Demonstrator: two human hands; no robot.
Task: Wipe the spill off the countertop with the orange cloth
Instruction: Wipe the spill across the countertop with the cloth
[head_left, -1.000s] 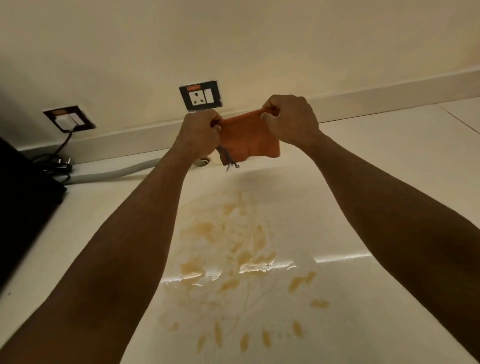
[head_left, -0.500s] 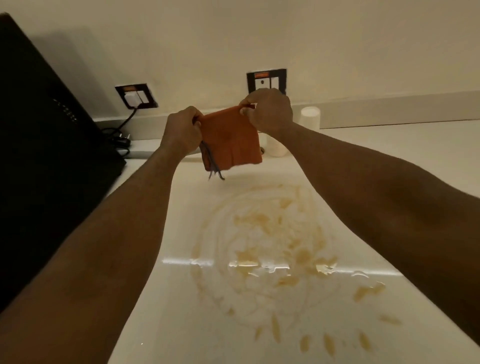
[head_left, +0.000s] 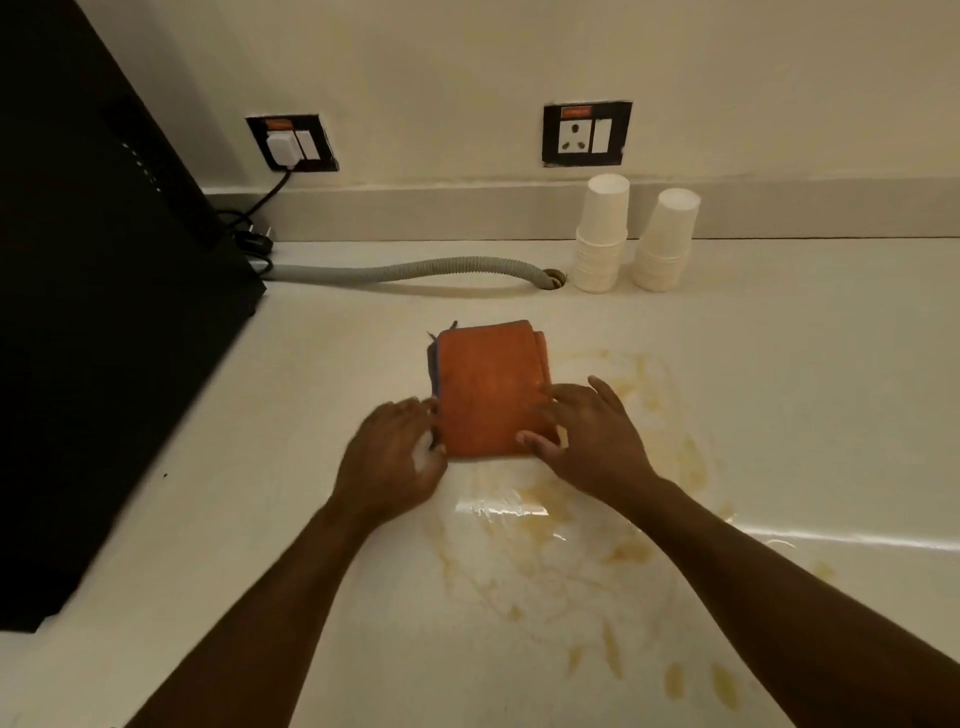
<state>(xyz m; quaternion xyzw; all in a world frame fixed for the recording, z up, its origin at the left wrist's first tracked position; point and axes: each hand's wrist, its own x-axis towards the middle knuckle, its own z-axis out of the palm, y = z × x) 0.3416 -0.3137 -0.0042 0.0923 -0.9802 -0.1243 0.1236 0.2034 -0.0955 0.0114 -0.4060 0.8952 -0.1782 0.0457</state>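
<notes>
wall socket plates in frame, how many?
2. One wall socket plate at left with a plug in it, beside the black appliance; the other above the paper cup stacks. The appliance may hide more.

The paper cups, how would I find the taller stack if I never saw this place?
Look along the back wall to the wall socket with nothing plugged in. Just below it, two stacks of white cups stand on the countertop. The taller stack is the left one, nearest the grey hose.
</notes>
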